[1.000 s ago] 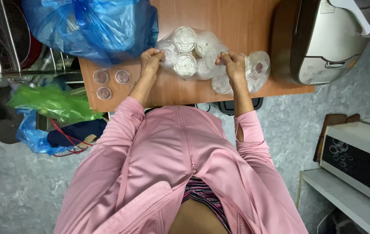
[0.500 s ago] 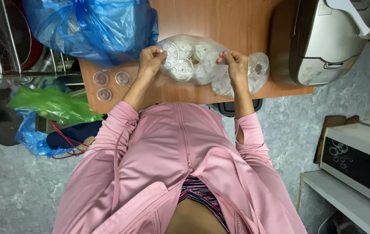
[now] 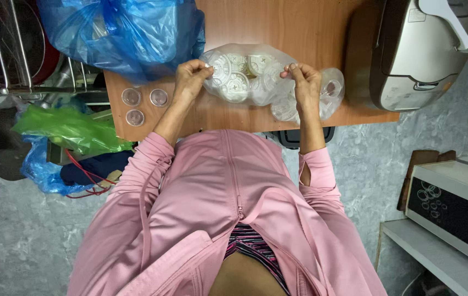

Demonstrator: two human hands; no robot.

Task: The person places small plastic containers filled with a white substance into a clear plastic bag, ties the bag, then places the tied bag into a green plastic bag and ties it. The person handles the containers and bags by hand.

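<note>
We are pinching the clear bag of lids [image 3: 247, 77] with left hand [image 3: 190, 79] and right hand [image 3: 304, 82]; fingertips are hiding behind plastic.

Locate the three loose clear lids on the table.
The three lids lie at the table's left front corner in the head view, below the blue bag, left of the left hand.

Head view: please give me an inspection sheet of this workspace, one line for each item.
Surface: wooden table, brown top.
Job's things: clear plastic bag of round lids, held up at both ends.
Clutter: blue plastic bag; three small clear cups; rice cooker.
Grippers: left hand and right hand pinch the bag's edges.
Cables: red cord beside the table.
Surroundings: green bag; dish rack; microwave.
</note>
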